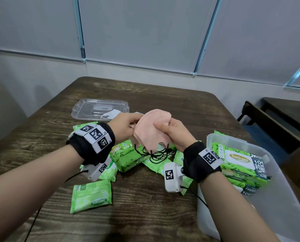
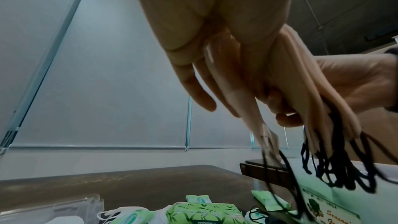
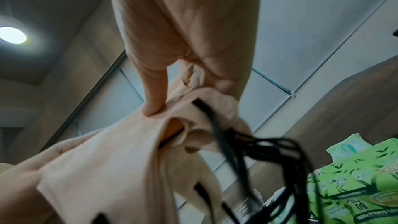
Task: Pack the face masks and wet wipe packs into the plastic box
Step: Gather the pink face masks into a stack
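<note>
Left hand [image 1: 126, 124]: I see it pinching the left edge of the pink masks [image 1: 151, 130].
Right hand [image 1: 173, 135]: gripping their right side, thumb on front.
Masks: held above the table [image 1: 163, 95], black loops [image 1: 156, 154] dangling.
Box [image 1: 236, 142]: near right, large wipe packs [image 1: 240, 165] inside.
Small packs [image 1: 91, 195]: scattered below my hands.
Lid [image 1: 96, 109]: far left.

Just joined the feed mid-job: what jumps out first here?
A stack of pink face masks held up over mid-table between the left hand and right hand, black ear loops dangling. Below lie scattered green wet wipe packs; the plastic box at right already holds large packs.
</note>
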{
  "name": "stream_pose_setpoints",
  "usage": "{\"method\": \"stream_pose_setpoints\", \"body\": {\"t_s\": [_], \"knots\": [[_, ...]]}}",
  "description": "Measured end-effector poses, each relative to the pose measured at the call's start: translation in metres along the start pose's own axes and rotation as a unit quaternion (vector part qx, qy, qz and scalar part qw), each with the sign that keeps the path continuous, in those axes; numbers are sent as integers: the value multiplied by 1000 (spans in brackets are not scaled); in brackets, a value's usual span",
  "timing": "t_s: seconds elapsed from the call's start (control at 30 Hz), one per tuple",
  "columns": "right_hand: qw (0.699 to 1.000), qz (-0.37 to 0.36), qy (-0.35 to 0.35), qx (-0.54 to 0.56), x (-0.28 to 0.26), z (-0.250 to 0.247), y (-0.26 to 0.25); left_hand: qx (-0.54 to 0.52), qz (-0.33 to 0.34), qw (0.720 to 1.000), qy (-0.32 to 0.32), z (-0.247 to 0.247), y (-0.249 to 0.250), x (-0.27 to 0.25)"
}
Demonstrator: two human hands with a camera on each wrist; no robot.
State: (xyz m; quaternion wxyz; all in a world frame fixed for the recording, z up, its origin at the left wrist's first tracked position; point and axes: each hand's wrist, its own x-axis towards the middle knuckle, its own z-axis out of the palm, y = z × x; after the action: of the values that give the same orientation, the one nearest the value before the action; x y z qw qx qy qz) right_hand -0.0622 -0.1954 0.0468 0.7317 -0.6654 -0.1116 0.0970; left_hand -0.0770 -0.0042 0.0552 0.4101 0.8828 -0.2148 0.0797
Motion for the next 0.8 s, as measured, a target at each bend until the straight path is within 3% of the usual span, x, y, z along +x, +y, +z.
{"method": "stream_pose_setpoints", "body": {"t_s": [0.33,0.5,0.63,0.8], "knots": [[999,-15,7,-47,-6,4,10,-81,-127,987,59,-14,-26,6],[997,-24,-3,-67,-3,8,11,-206,-115,971,35,-1,-12,1],[995,-35,1,-95,3,10,11,-218,-92,972,-6,8,-8,0],[997,-25,-7,-74,8,9,14,-259,-112,959,21,14,-14,1]]}}
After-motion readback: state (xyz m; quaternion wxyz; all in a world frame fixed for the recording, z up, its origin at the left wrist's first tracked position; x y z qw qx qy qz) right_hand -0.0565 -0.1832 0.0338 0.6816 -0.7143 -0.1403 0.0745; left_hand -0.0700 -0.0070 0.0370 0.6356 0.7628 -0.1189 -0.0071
